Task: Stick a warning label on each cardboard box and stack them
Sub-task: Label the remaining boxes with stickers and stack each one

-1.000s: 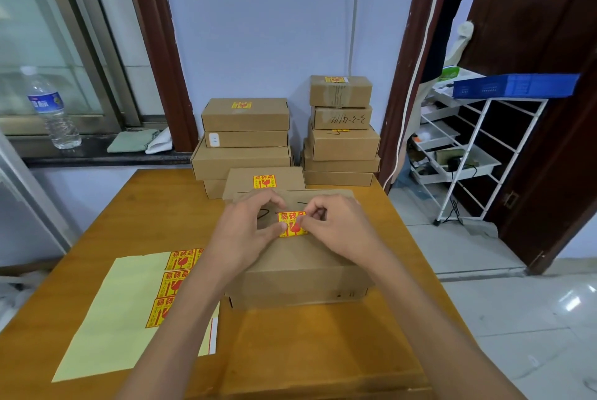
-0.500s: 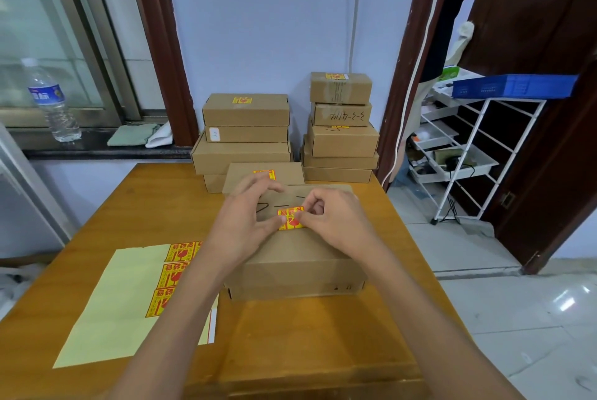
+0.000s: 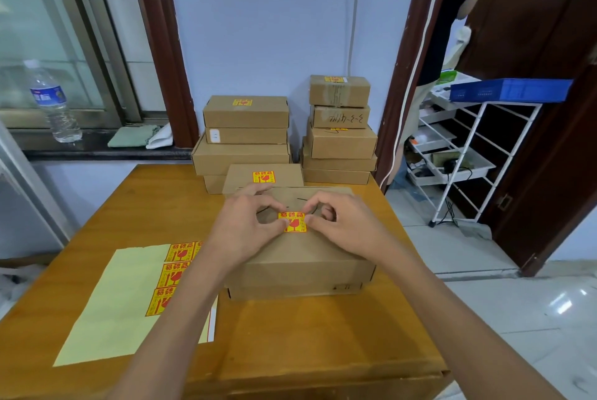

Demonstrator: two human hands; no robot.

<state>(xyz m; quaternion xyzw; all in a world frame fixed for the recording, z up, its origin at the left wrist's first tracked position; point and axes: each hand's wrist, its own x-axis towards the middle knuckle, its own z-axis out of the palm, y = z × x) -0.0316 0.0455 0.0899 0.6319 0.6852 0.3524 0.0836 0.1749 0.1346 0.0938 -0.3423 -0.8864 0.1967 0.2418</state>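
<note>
Pressing a warning label onto the nearest cardboard box, mid-table.

Lying nearest, at left: yellow backing sheet [image 3: 106,306] on the wooden table [image 3: 290,341], carrying a few unused labels. Holding the red-and-yellow warning label [image 3: 292,222] by its side edges on the lid of the cardboard box [image 3: 300,270]: left hand [image 3: 245,228] and right hand [image 3: 342,225], each pinching with curled thumb and forefinger. Judging the label thin, limp, tacky, best handled by its edges; the box light, stiff, best gripped at both ends. Sitting beyond: a labelled box [image 3: 263,175], then two box stacks [image 3: 339,131] against the wall.
</note>
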